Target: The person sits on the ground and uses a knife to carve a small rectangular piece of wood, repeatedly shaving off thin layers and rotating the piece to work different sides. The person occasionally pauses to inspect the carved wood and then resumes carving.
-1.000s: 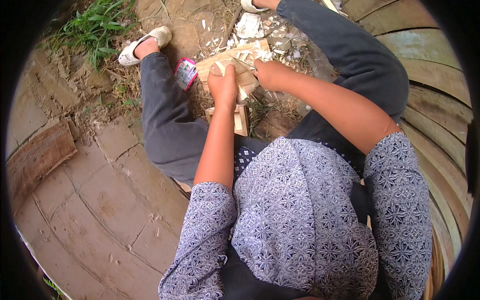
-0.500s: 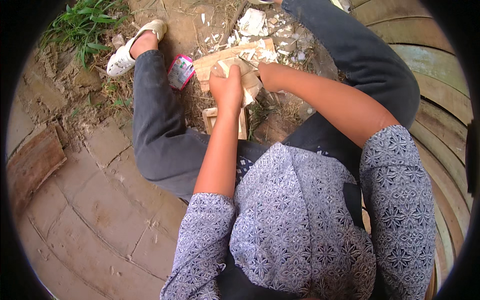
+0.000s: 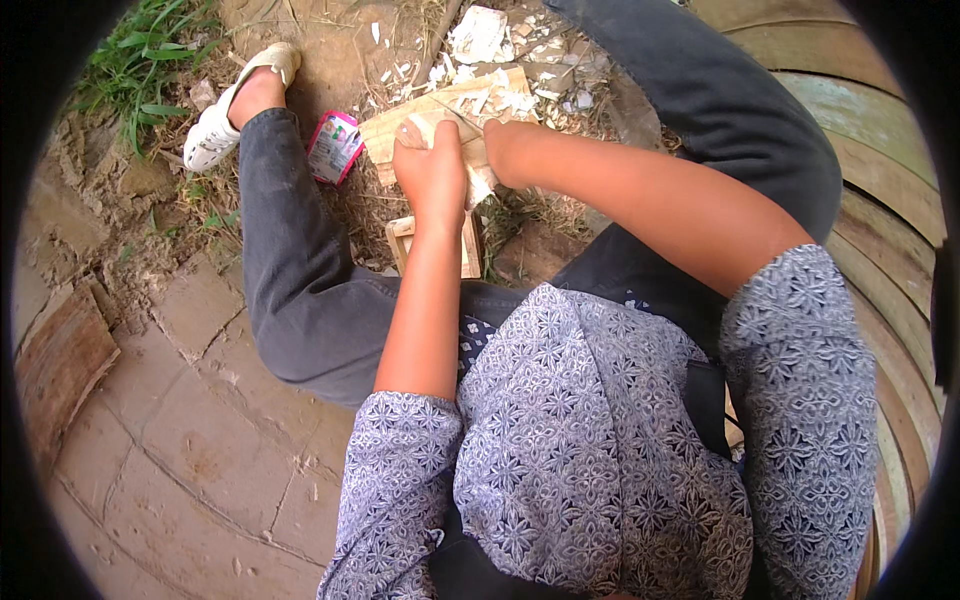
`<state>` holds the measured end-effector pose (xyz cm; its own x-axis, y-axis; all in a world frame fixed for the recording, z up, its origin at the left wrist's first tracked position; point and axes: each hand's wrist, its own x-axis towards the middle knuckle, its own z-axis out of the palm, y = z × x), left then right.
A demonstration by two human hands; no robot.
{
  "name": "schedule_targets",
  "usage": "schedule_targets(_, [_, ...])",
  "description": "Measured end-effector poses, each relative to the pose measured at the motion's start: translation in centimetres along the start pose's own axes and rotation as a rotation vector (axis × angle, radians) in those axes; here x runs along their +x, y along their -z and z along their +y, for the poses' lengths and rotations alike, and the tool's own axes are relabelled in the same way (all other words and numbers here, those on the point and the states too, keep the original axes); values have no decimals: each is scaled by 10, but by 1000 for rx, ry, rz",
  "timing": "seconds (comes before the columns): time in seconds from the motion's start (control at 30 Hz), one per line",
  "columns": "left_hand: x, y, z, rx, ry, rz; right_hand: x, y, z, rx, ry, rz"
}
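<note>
My left hand (image 3: 432, 170) is closed around a pale piece of wood (image 3: 424, 122), thumb on top. This piece lies over a flat wooden board (image 3: 380, 142) on the ground between my legs. Close on its right, my right hand (image 3: 510, 152) is closed on a tool with a thin dark blade (image 3: 455, 112), which looks like a knife. The blade slants across the wood above my left thumb. Its handle is hidden inside my right hand. Light wood shavings (image 3: 485, 100) lie on the board's right part.
A small wooden frame (image 3: 400, 235) sits below my left hand. Left of the board is a pink-edged packet (image 3: 335, 147). Chips and a white scrap (image 3: 480, 36) litter the ground beyond. Curved wooden slats (image 3: 880, 180) run along the right; paving (image 3: 200, 420) lies at left.
The whole view has shifted slightly, so everything sits farther left. My right hand has come a little closer to my left hand. Both grips stay the same.
</note>
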<state>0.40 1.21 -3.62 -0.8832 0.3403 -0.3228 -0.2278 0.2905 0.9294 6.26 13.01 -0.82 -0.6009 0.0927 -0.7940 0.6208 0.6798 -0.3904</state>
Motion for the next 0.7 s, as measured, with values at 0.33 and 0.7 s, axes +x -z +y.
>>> schedule_targets(0.33, [-2,3,-7,-13,-61,44,12,-2,28,-20,62,29])
schedule_targets(0.7, [-3,1,-13,-12,-67,25,22,-9,31,-26,64,-24])
